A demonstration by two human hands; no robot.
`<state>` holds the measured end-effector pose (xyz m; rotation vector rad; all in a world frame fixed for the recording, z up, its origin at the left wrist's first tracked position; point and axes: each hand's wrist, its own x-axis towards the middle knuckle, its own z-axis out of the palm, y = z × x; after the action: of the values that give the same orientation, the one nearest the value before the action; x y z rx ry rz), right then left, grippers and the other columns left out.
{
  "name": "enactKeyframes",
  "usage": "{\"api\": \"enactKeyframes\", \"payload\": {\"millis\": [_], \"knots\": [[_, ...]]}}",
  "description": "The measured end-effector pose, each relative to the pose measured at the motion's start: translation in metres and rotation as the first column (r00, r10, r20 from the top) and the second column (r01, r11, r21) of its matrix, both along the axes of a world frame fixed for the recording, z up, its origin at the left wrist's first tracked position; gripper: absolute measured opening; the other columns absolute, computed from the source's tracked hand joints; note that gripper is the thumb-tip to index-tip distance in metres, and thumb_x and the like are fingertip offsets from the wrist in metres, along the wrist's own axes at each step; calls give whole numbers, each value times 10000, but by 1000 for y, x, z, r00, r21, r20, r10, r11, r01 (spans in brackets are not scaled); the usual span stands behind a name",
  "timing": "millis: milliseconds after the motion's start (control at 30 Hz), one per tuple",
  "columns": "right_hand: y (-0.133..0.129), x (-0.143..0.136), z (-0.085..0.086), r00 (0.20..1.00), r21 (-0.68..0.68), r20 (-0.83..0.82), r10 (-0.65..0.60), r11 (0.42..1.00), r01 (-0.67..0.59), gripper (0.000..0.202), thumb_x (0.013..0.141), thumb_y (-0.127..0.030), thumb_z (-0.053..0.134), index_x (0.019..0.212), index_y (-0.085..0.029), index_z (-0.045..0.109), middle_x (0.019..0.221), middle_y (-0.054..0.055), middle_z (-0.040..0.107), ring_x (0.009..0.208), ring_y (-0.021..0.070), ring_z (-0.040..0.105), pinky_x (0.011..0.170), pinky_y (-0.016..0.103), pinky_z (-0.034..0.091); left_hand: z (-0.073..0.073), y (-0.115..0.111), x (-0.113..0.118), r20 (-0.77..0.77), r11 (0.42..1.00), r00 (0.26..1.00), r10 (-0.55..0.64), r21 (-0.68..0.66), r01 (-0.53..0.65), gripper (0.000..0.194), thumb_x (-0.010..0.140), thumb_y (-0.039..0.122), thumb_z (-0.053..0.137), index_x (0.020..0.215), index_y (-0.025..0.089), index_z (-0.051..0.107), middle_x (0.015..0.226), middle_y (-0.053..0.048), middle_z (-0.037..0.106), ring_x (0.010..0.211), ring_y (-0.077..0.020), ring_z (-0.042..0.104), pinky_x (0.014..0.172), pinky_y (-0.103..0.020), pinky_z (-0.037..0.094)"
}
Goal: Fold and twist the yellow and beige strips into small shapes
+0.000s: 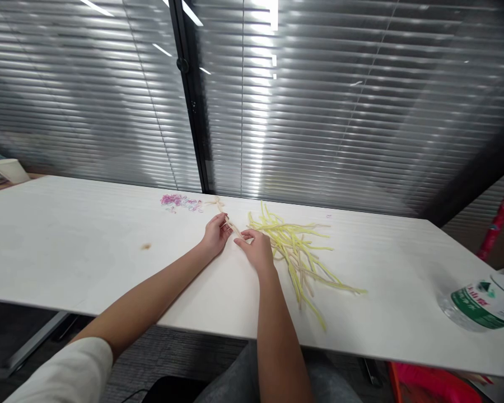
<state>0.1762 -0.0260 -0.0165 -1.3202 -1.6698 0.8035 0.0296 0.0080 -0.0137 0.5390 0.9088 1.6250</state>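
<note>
Over the middle of the table, my left hand pinches a beige fuzzy pipe cleaner between its fingertips. My right hand grips the same piece a little lower and to the right, with thumb and fingers closed together. The piece slants up past my left fingertips toward a beige looped bundle; whether the two are joined I cannot tell. Right beside my right hand spreads a loose pile of yellow and beige pipe cleaners, crossing one another. Part of the pile is hidden behind that hand.
Small pink and pale loops lie at the back of the white table. A clear plastic container with a green label stands at the right. Window blinds rise behind the table. A white cup is at the far left.
</note>
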Motion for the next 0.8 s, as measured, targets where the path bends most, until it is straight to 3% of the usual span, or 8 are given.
{"api": "enactKeyframes", "payload": {"millis": [167,400,533,667,800], "knots": [[2,0,-1,1000,31,5,8,999,-9,132,750,-320,658,817,-230,727,794,0,717,683,145,592,663,261,427,0,0,0,20,1000,1000,-7,-4,7,99,775,232,633,799,156,575,705,19,586,588,-75,572,556,-197,477],[4,-1,-3,1000,33,-19,15,999,-15,64,729,-232,669,751,-213,726,734,15,716,678,146,614,675,256,449,-1,1,0,10,1000,1000,-17,-4,18,119,750,234,657,792,156,578,712,23,585,585,-68,570,550,-186,474],[5,-1,-3,998,59,-43,-52,997,55,94,735,-253,640,738,-209,722,707,14,700,641,146,590,659,264,446,-1,0,0,-6,1000,1000,-31,-2,31,133,737,243,664,796,159,580,680,35,557,557,-62,555,540,-185,467],[9,-2,-2,948,22,-250,-195,978,207,211,697,-325,655,835,-183,727,740,16,688,573,124,536,634,264,451,2,-2,0,-29,999,998,-49,3,49,148,719,244,677,785,163,573,648,44,527,527,-58,535,527,-186,455],[11,-5,2,828,-135,-529,-186,982,134,333,638,-361,680,891,-146,707,745,12,655,539,98,505,553,234,432,4,-4,1,-65,997,995,-75,25,76,165,705,255,694,771,167,572,659,46,525,531,-54,527,536,-186,447]]}}
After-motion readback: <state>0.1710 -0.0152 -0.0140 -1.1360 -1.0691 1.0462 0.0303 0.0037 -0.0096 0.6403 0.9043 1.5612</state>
